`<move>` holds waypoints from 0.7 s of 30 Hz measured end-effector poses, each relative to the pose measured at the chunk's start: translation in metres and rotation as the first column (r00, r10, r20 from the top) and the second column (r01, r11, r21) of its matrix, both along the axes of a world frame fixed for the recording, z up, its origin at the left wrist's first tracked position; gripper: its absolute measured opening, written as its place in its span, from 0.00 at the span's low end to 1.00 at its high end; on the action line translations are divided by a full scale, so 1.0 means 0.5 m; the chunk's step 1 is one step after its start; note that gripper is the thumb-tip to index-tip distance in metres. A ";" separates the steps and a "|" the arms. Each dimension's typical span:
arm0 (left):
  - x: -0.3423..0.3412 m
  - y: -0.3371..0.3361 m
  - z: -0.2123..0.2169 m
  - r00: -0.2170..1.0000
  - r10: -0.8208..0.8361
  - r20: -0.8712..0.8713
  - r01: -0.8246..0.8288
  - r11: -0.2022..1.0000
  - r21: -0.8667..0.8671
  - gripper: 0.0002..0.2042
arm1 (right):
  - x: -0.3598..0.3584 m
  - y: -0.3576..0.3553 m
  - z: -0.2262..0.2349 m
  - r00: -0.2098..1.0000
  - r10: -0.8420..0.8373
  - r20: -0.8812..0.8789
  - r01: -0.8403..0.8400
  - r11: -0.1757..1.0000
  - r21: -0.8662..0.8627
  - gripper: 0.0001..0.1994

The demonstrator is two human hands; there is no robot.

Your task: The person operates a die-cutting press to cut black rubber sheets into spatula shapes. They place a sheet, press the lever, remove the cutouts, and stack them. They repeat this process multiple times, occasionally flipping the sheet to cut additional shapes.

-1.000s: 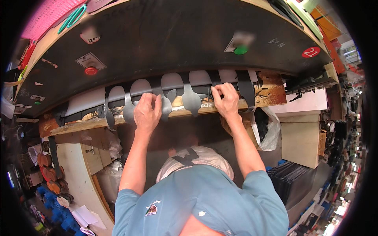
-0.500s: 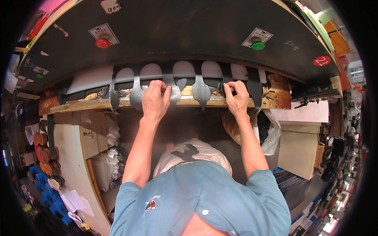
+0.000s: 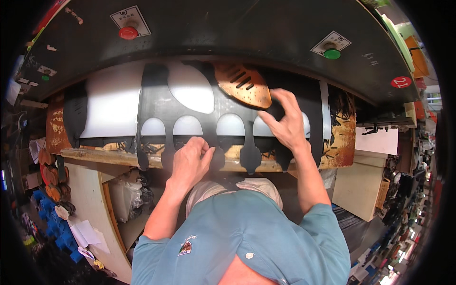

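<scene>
A black sheet (image 3: 154,95) with leaf-shaped and rounded cut-outs lies over a white board (image 3: 114,102). Its front strips hang over the wooden edge. On the sheet's far part sits an orange-brown, leaf-shaped cutting die (image 3: 244,85) with slots and small holes. My right hand (image 3: 287,118) has its thumb and fingers curved around the die's right tip, gripping it. My left hand (image 3: 191,159) is closed at the front edge, its fingertips pinching a strip of the black sheet; the pinch itself is partly hidden.
A dark machine panel (image 3: 228,28) overhangs the far side, bearing a red button (image 3: 128,33) and a green button (image 3: 332,53). Black scraps lie along the wooden ledge (image 3: 90,154). Pale cabinets stand at left and right below, with blue blocks (image 3: 57,228) at far left.
The black sheet has come out toward me, showing more cut-outs and the cutting die. My right hand has left the front strip and moved up to the die; my left stays at the front edge.
</scene>
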State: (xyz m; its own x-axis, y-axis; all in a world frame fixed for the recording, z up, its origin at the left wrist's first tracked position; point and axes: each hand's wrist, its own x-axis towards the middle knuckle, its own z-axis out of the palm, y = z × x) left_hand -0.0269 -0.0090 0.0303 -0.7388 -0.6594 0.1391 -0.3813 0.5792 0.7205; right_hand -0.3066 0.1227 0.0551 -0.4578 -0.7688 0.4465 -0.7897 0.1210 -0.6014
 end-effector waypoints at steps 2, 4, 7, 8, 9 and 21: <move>-0.018 -0.034 0.029 0.996 -0.007 0.094 0.001 0.998 0.061 0.07 | -0.015 -0.068 -0.004 0.999 0.033 -0.039 -0.026 0.984 0.178 0.42; -0.074 -0.091 0.037 0.985 0.032 -0.170 -0.052 0.992 -0.117 0.04 | -0.030 -0.121 -0.008 0.981 0.154 -0.119 -0.106 0.935 0.339 0.50; -0.165 -0.192 0.017 0.978 -0.009 -0.207 -0.050 0.959 -0.279 0.21 | -0.050 -0.167 -0.007 0.959 0.269 -0.092 -0.220 0.907 0.359 0.51; -0.195 -0.218 0.004 0.987 -0.010 -0.160 -0.044 0.943 -0.331 0.21 | -0.056 -0.175 -0.006 0.954 0.286 -0.092 -0.243 0.914 0.324 0.51; -0.222 -0.238 -0.009 0.993 -0.003 -0.114 -0.040 0.925 -0.377 0.22 | -0.056 -0.177 -0.004 0.960 0.269 -0.082 -0.229 0.917 0.327 0.50; -0.240 -0.248 -0.056 1.000 -0.016 0.024 0.024 0.925 -0.380 0.30 | -0.140 -0.091 0.059 0.458 0.212 0.863 -0.352 0.935 -0.043 0.48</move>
State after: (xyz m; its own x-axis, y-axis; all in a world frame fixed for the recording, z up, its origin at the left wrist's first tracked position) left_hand -0.1467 -0.1330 0.0023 -0.7563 -0.5452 0.3616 -0.3788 0.8156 0.4375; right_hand -0.3765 0.0770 0.0846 -0.3037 -0.9428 -0.1376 0.0866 0.1165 -0.9894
